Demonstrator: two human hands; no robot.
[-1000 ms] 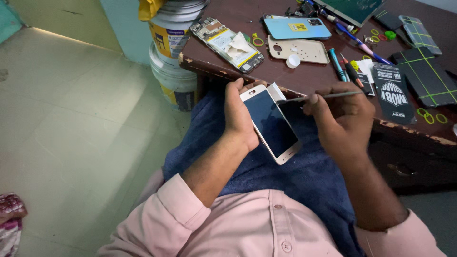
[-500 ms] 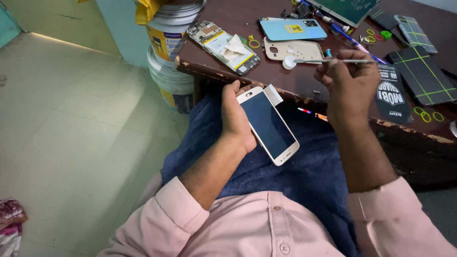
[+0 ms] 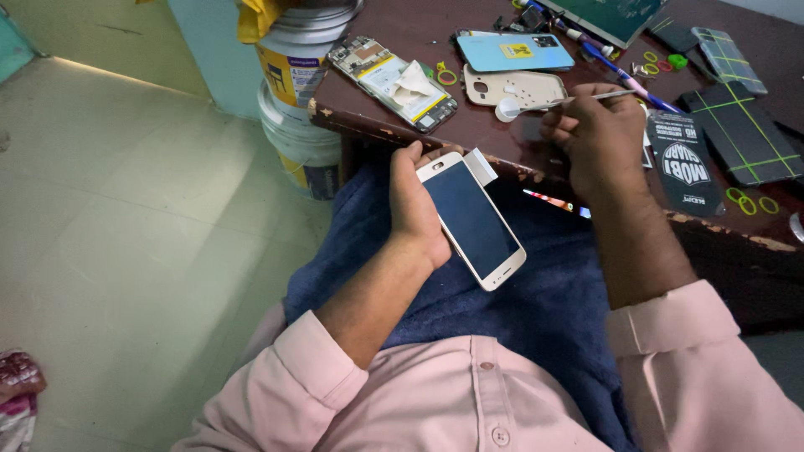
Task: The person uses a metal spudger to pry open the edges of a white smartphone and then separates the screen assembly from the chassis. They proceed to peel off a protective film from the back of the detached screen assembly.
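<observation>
Down over the lap, the left hand (image 3: 419, 213) is cradling a white-framed smartphone (image 3: 471, 219) with its dark screen facing up, the fingers wrapped around its left edge and closed on it, the phone tilting out over the blue cloth (image 3: 536, 310) on the knees. Up at the table (image 3: 469, 138), the right hand (image 3: 599, 138) is pinching a thin metal tool (image 3: 578, 99) between thumb and fingertips, its tip reaching toward a small white disc (image 3: 507, 110) beside a beige back cover (image 3: 519, 84). The phone is looking light, stiff and slick, with a glass face that would likely crack if dropped, so holding it by the 2 long edges seems safest. An opened phone (image 3: 394, 71) is lying near the table's chipped corner.
</observation>
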